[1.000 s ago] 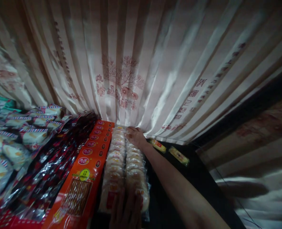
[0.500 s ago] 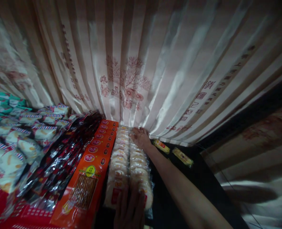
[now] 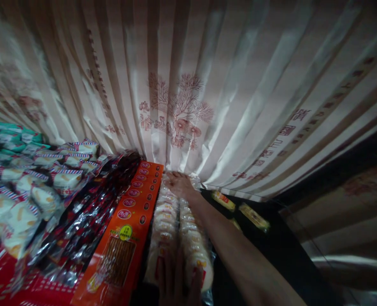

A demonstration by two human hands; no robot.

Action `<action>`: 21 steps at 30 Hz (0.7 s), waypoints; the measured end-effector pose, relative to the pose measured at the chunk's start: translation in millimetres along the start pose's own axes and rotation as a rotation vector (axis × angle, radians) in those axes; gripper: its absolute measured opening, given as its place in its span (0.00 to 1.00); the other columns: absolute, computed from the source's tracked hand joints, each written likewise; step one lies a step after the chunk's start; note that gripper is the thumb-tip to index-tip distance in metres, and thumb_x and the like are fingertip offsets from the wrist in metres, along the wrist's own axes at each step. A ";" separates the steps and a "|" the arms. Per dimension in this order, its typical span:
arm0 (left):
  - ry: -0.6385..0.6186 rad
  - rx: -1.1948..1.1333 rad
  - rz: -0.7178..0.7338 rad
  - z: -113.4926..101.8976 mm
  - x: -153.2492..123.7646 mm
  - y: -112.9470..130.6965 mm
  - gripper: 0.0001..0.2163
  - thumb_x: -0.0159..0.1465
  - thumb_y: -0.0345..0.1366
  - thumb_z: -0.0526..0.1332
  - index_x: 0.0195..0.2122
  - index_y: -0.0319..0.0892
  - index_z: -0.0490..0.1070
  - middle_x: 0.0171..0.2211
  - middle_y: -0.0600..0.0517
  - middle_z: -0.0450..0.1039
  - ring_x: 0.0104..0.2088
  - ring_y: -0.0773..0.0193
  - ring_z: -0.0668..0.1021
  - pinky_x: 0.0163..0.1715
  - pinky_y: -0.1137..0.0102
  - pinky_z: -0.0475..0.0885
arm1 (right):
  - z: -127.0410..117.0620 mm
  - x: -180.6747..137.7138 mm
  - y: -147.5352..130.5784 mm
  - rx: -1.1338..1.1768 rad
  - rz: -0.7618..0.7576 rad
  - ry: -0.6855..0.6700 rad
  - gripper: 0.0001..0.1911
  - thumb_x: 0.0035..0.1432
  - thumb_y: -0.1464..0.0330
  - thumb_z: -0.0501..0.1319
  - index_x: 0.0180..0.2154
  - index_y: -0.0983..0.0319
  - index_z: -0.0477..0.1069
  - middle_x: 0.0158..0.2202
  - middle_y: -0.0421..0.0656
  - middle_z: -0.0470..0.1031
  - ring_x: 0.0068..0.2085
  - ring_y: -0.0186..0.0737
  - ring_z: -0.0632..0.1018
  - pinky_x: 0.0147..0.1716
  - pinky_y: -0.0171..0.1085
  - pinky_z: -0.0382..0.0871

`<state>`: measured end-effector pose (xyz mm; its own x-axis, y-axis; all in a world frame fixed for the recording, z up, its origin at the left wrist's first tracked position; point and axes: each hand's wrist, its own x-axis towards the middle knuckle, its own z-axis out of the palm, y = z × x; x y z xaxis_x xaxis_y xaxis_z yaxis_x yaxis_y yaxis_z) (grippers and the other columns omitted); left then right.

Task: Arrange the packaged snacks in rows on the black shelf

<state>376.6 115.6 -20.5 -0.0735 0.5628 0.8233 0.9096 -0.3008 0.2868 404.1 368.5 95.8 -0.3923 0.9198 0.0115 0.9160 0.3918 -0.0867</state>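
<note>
Two rows of clear-wrapped round cracker packs [image 3: 167, 217] stand on edge, running from near me back to a curtain. My right hand [image 3: 180, 185] reaches along the rows and clasps their far end next to the curtain, its forearm lying over the right row. My left hand [image 3: 178, 278] presses on the nearest packs at the bottom edge of the view, fingers laid over the wrappers. Directly left of the crackers lies a line of orange boxes [image 3: 134, 204].
A pleated cream curtain [image 3: 188, 85] with red print hangs behind the goods. Dark red foil packs [image 3: 89, 216], white striped snack bags [image 3: 26, 187] and green packs [image 3: 4, 136] fill the left. Two small yellow packs [image 3: 223, 200] lie on the dark surface [image 3: 271, 246] at right.
The view has drifted so everything sits a little further right and lower. Both hands stay at the two ends of the cracker rows; my right hand has shifted slightly left over the far packs.
</note>
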 end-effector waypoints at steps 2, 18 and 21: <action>-0.018 -0.017 0.005 0.4 1.2 -0.7 0.21 0.55 0.44 0.61 0.51 0.55 0.67 0.59 0.46 0.62 0.60 0.40 0.59 0.53 0.41 0.57 | -0.4 -2.5 1.2 -0.028 -0.008 0.045 0.25 0.61 0.53 0.47 0.56 0.53 0.62 0.56 0.43 0.67 0.55 0.44 0.66 0.54 0.44 0.53; -0.207 -0.135 -0.030 -17.5 20.8 -1.6 0.23 0.54 0.40 0.64 0.52 0.53 0.66 0.66 0.44 0.42 0.62 0.42 0.54 0.58 0.46 0.49 | 2.7 -15.1 6.3 0.072 -0.052 0.224 0.21 0.63 0.60 0.47 0.54 0.58 0.66 0.59 0.47 0.62 0.62 0.47 0.57 0.56 0.49 0.54; -0.304 -0.135 -0.016 -27.4 25.6 -1.5 0.24 0.56 0.38 0.63 0.55 0.52 0.64 0.66 0.44 0.41 0.63 0.42 0.53 0.58 0.45 0.48 | -3.8 -36.0 11.6 0.196 -0.079 0.368 0.21 0.63 0.63 0.47 0.52 0.64 0.67 0.58 0.51 0.62 0.61 0.46 0.58 0.59 0.47 0.54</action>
<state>362.1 109.3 13.5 0.0565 0.7663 0.6400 0.8453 -0.3778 0.3778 429.1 340.1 98.2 -0.3717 0.8480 0.3777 0.8370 0.4821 -0.2587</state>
